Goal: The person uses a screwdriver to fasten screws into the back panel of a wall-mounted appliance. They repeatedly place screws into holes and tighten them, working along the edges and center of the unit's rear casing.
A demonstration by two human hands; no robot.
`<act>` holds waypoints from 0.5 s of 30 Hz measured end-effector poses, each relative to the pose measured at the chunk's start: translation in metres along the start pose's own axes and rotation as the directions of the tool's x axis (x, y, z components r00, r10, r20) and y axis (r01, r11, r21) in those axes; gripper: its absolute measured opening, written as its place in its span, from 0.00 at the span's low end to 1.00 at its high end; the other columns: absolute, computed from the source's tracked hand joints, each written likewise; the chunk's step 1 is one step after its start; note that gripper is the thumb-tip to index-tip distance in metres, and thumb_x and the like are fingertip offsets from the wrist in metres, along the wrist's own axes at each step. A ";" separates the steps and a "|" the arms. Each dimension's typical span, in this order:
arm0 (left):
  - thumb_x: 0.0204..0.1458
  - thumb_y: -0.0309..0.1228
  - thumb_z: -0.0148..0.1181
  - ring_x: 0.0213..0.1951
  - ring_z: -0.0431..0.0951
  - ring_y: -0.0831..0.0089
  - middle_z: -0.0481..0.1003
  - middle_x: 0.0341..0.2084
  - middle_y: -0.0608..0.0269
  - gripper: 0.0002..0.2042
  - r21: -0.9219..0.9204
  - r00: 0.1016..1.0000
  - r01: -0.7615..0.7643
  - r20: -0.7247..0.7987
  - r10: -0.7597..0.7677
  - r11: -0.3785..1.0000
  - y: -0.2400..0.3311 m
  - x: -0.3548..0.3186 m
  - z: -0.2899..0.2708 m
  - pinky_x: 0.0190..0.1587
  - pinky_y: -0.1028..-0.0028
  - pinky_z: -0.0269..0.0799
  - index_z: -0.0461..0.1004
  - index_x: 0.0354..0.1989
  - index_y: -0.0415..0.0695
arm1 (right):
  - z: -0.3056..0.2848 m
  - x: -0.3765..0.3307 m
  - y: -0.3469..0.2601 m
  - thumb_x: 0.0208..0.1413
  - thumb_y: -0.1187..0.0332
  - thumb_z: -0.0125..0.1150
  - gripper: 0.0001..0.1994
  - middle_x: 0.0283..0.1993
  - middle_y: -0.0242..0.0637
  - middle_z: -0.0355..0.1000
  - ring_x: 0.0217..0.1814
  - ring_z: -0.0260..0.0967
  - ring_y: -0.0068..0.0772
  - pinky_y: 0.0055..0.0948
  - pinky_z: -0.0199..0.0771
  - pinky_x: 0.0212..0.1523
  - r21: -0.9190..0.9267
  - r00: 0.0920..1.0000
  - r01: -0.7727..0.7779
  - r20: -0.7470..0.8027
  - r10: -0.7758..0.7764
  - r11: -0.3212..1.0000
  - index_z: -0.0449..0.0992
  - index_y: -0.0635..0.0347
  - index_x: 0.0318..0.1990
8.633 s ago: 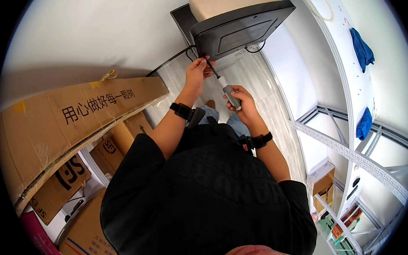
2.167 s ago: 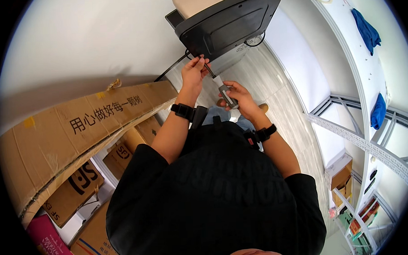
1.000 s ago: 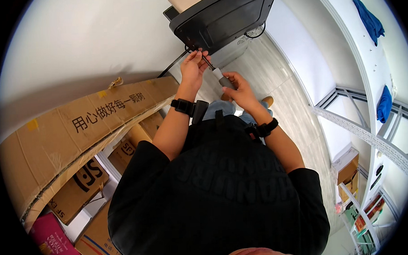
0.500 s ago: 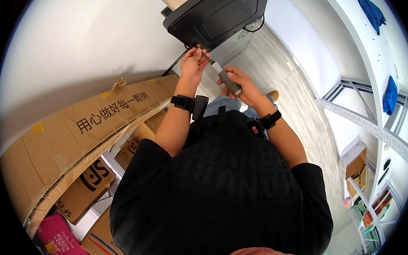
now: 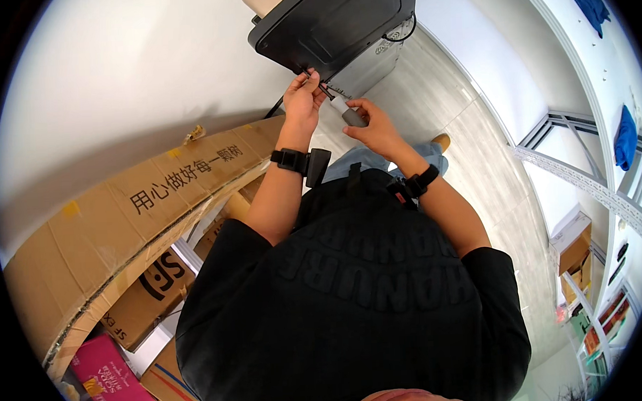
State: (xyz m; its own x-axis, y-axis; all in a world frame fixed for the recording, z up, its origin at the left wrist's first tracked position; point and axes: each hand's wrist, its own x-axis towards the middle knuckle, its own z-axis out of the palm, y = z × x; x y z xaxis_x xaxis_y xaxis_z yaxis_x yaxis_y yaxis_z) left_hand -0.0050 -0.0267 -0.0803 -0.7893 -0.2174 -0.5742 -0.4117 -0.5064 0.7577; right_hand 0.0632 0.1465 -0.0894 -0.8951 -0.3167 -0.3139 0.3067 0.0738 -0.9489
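Observation:
My right hand [image 5: 376,130] wraps its fingers and thumb round the grey handle of a screwdriver [image 5: 349,114]. The tool's dark shaft slants up and left toward the lower edge of a black panel [image 5: 340,30] with rounded corners. At that edge, my left hand [image 5: 303,104] has its fingers closed round the far end of the shaft. The tip, and whatever it meets there, is hidden by these fingers. Below the panel stands a light grey metal housing [image 5: 365,75] with round vents.
A long cardboard piece [image 5: 130,196] lies along the white wall at left, over cardboard boxes [image 5: 149,298] and a pink box [image 5: 108,381]. A black cable [image 5: 408,35] loops from the panel's right side. Metal-framed shelving [image 5: 581,170] runs along the right.
My right hand has shifted up along the handle, its fingers now nearer the shaft. My left hand stays by the panel's edge. The whole view has tilted slightly.

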 end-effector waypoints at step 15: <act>0.59 0.25 0.48 0.38 0.76 0.68 0.74 0.35 0.57 0.08 -0.015 0.996 0.048 0.071 -0.047 0.999 0.011 -0.001 0.000 0.44 0.66 0.77 0.69 0.44 0.39 | -0.012 0.000 -0.002 0.53 0.67 0.60 0.21 0.33 0.32 0.66 0.31 0.64 0.21 0.21 0.63 0.27 0.431 0.962 -0.257 0.196 0.188 0.865 0.65 0.58 0.55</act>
State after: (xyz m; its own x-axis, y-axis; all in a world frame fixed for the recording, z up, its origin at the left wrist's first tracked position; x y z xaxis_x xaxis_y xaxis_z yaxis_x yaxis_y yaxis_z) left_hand -0.0087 -0.0316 -0.0717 -0.7997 -0.1334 -0.5854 -0.4424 -0.5283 0.7247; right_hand 0.0583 0.1576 -0.0875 -0.7404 -0.4760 -0.4745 0.6345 -0.2622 -0.7271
